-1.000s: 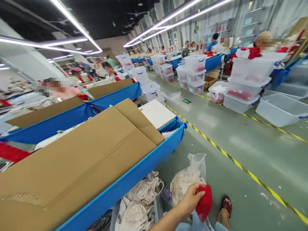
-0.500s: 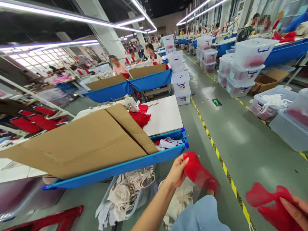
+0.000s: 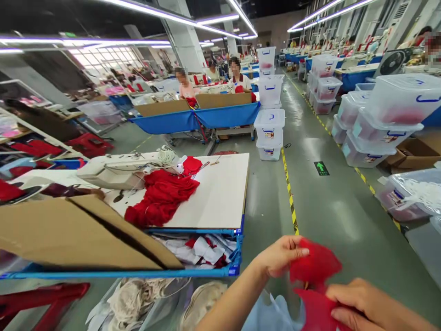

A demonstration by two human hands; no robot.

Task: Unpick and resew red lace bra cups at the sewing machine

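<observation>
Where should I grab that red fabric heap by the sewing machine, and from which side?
Probably by the loose folds on the right of the red heap, coming across the white tabletop: it slumps out there, while the sewing machine crowds its far left.

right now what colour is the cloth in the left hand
Red; the cloth shows best in the head view.

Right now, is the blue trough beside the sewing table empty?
Not empty: white and red scraps lie in the blue trough, where the cardboard leaves it uncovered.
</observation>
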